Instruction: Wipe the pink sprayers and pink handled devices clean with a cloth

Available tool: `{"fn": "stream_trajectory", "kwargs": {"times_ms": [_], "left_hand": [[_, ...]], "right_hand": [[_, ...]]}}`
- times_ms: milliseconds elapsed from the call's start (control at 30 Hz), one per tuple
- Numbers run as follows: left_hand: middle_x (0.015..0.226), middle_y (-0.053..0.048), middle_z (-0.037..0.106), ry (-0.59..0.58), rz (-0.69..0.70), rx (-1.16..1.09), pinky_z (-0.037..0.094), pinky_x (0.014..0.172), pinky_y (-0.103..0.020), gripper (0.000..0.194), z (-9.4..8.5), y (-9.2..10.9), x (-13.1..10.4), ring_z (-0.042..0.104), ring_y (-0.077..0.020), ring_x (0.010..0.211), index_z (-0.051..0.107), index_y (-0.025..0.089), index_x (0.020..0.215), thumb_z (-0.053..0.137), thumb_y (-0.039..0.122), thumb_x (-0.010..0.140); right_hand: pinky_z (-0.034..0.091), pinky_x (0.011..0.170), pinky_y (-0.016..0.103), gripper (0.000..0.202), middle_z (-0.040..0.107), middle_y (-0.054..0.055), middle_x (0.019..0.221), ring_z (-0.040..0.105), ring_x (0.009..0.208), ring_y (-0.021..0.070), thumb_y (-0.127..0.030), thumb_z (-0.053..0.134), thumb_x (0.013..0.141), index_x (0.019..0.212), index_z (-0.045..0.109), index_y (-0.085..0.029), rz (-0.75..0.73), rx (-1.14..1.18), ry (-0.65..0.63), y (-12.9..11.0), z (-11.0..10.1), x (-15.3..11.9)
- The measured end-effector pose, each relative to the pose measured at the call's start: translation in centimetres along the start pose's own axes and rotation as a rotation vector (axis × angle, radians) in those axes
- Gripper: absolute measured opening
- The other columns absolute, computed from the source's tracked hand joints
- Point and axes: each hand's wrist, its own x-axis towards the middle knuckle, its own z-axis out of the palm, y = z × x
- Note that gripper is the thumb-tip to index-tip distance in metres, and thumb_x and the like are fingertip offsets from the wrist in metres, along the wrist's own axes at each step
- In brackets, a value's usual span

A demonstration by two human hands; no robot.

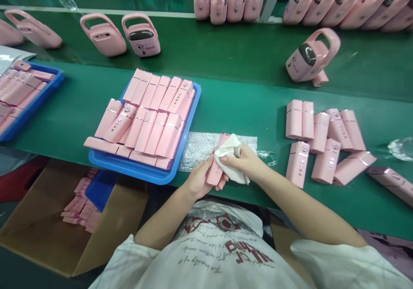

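Observation:
Near the bench's front edge, my left hand (200, 178) is wrapped around a slim pink device (213, 173) with small buttons on its face. A white cloth (235, 168) is gripped in my right hand (247, 162) and pressed against the device, covering its upper part. Beneath both hands lies a sheet of bubble wrap (198, 149). Left of my hands stands a blue tray (161, 178) stacked with rows of similar pink devices (146, 132). On the right, several more pink devices (325, 160) rest loose on the green bench.
Another blue tray (35, 97) of pink devices sits far left. A cardboard box (41, 237) with pink pieces stands below the bench. Pink handled units (142, 39) line the back, one (303, 63) leaning on a small piece. A purple-grey device (392, 183) and clear plastic (402, 148) lie right.

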Motion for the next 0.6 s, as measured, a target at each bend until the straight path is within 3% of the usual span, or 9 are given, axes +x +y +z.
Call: {"fn": "stream_trajectory", "kwargs": {"times_ms": [100, 200, 267, 333, 433, 500, 600], "left_hand": [[0.078, -0.005, 0.07, 0.006, 0.034, 0.002, 0.049, 0.048, -0.02, 0.051, 0.3, 0.2, -0.1, 0.067, -0.0144, 0.06, 0.066, 0.012, 0.101, 0.075, 0.056, 0.075], [0.106, -0.008, 0.069, 0.003, 0.021, 0.025, 0.053, 0.06, -0.024, 0.053, 0.3, 0.4, -0.5, 0.07, -0.0161, 0.077, 0.059, 0.018, 0.122, 0.075, 0.044, 0.079], [0.11, -0.01, 0.067, -0.019, 0.01, 0.047, 0.051, 0.063, -0.025, 0.047, 0.1, 0.4, -0.6, 0.069, -0.0157, 0.079, 0.058, 0.017, 0.121, 0.072, 0.04, 0.082], [0.107, -0.01, 0.066, -0.041, 0.014, 0.075, 0.049, 0.063, -0.025, 0.044, -0.1, 0.2, -0.6, 0.068, -0.0145, 0.076, 0.06, 0.016, 0.115, 0.072, 0.041, 0.082], [0.101, -0.008, 0.064, -0.048, 0.052, 0.142, 0.047, 0.063, -0.025, 0.046, -0.1, -0.3, -0.5, 0.065, -0.0128, 0.072, 0.059, 0.015, 0.107, 0.073, 0.047, 0.077], [0.101, -0.008, 0.063, -0.037, 0.103, 0.262, 0.047, 0.063, -0.026, 0.044, 0.2, 0.0, -0.7, 0.064, -0.0133, 0.073, 0.058, 0.016, 0.106, 0.068, 0.049, 0.079], [0.107, -0.011, 0.064, 0.001, 0.329, 0.733, 0.052, 0.076, -0.033, 0.033, 0.7, 1.8, -2.1, 0.065, -0.0189, 0.09, 0.058, 0.017, 0.112, 0.056, 0.04, 0.089]], "right_hand": [[0.051, 0.056, 0.031, 0.045, 0.068, 0.006, 0.07, 0.064, 0.06, 0.0195, -0.055, 0.073, 0.065, 0.081, 0.06, -0.015, -0.014, -0.112, 0.158, -1.2, -1.5, -0.2], [0.047, 0.061, 0.03, 0.041, 0.068, 0.007, 0.076, 0.063, 0.069, 0.0211, -0.052, 0.066, 0.067, 0.084, 0.063, -0.015, -0.046, -0.486, 0.522, -3.3, -4.7, -0.6], [0.046, 0.065, 0.031, 0.039, 0.068, 0.007, 0.08, 0.064, 0.075, 0.0231, -0.051, 0.059, 0.074, 0.09, 0.065, -0.015, -0.001, -0.832, 0.73, -4.6, -7.1, -0.7], [0.045, 0.066, 0.032, 0.039, 0.067, 0.009, 0.083, 0.064, 0.079, 0.0255, -0.049, 0.051, 0.081, 0.095, 0.065, -0.015, 0.145, -1.14, 0.882, -5.4, -9.1, -0.6], [0.046, 0.069, 0.036, 0.043, 0.066, 0.015, 0.095, 0.063, 0.089, 0.0308, -0.046, 0.048, 0.083, 0.107, 0.063, -0.013, 0.316, -1.374, 0.973, -5.8, -10.5, 0.0], [0.046, 0.075, 0.04, 0.048, 0.064, 0.02, 0.105, 0.061, 0.102, 0.0349, -0.048, 0.045, 0.086, 0.11, 0.06, -0.01, 0.303, -1.424, 1.005, -5.7, -10.4, 0.5], [0.045, 0.082, 0.045, 0.05, 0.062, 0.024, 0.107, 0.056, 0.11, 0.0379, -0.049, 0.037, 0.09, 0.107, 0.06, -0.008, 0.265, -1.5, 1.039, -5.8, -9.5, 0.6]]}}
